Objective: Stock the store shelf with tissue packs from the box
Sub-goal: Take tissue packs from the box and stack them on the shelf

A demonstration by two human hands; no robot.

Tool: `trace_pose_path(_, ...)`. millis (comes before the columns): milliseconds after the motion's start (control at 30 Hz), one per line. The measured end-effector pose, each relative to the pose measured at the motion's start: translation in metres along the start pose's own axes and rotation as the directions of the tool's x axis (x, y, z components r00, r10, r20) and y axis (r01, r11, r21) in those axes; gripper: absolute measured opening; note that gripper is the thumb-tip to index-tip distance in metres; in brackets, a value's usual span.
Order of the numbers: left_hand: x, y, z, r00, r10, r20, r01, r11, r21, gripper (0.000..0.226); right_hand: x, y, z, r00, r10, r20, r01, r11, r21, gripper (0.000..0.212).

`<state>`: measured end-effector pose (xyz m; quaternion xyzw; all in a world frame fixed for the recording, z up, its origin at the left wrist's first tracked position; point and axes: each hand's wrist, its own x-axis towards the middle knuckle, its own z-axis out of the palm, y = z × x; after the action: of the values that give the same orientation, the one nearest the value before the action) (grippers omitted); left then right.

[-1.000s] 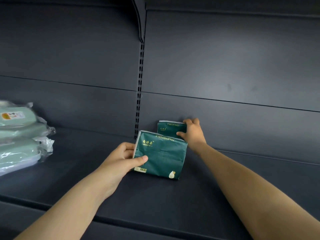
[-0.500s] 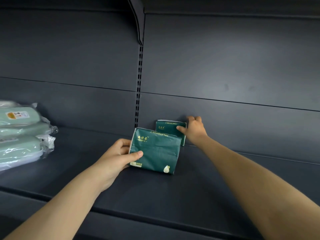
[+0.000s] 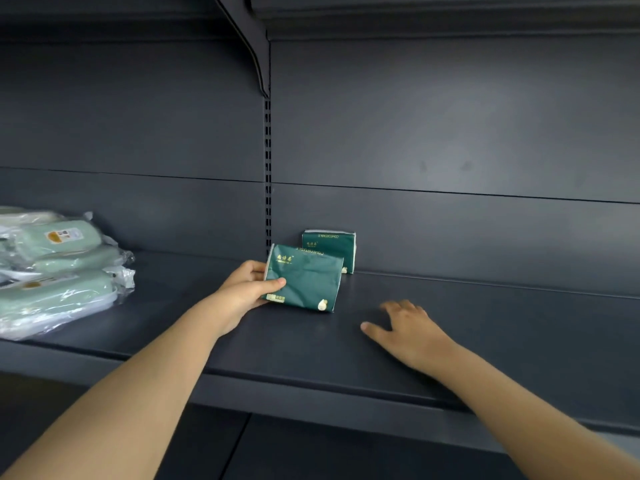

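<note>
Two dark green tissue packs stand on the dark grey shelf (image 3: 450,327). The rear pack (image 3: 334,247) is upright against the back panel. The front pack (image 3: 306,278) leans just ahead of it, partly covering it. My left hand (image 3: 247,289) grips the front pack by its left edge, thumb across the front. My right hand (image 3: 407,329) hovers low over the shelf to the right of the packs, fingers spread and holding nothing. The box is out of view.
A stack of pale green packs in clear plastic wrap (image 3: 52,268) lies on the shelf at far left. A slotted upright (image 3: 267,174) and a bracket (image 3: 252,46) divide the back panel. The shelf's front edge (image 3: 311,393) runs across the foreground.
My right hand let go of the rear pack and drew back toward me and to the right. My left hand moved the front pack closer to the rear one.
</note>
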<state>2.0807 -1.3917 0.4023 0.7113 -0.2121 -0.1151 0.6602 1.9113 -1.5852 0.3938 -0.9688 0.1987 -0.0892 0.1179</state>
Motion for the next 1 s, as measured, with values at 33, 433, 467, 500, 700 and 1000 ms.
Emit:
trace_pose_path(33, 0.005, 0.0, 0.002, 1.0, 0.007, -0.011, -0.006, 0.998, 0.057, 0.026, -0.004, 0.0, 0.003, 1.0, 0.004, 0.013, -0.004, 1.0, -0.006, 0.063)
trace_pose_path(433, 0.093, 0.006, 0.03, 0.981, 0.095, -0.17, -0.036, 0.947, 0.321, 0.031, -0.002, 0.001, 0.007, 0.999, 0.008, -0.044, -0.007, 1.0, 0.018, 0.064)
trace_pose_path(467, 0.101, 0.004, 0.033, 0.982, 0.103, -0.158, -0.044, 0.939, 0.34, 0.03, -0.001, 0.001, 0.007, 0.999, 0.009, -0.049, -0.008, 1.0, 0.02, 0.065)
trace_pose_path(500, 0.107, 0.001, 0.035, 0.985, 0.105, -0.14, -0.049, 0.934, 0.353, 0.027, 0.0, 0.001, 0.007, 0.999, 0.01, -0.053, -0.009, 1.0, 0.02, 0.066)
trace_pose_path(700, 0.133, -0.019, 0.046, 0.987, 0.096, -0.128, -0.023, 0.876, 0.482, 0.026, 0.0, 0.001, 0.008, 0.998, 0.013, -0.06, -0.012, 1.0, 0.014, 0.065)
trace_pose_path(1000, 0.135, -0.014, 0.057, 0.989, 0.123, -0.077, -0.042, 0.754, 0.656, 0.032, -0.001, -0.001, 0.008, 0.998, 0.006, -0.055, -0.006, 1.0, -0.001, 0.061)
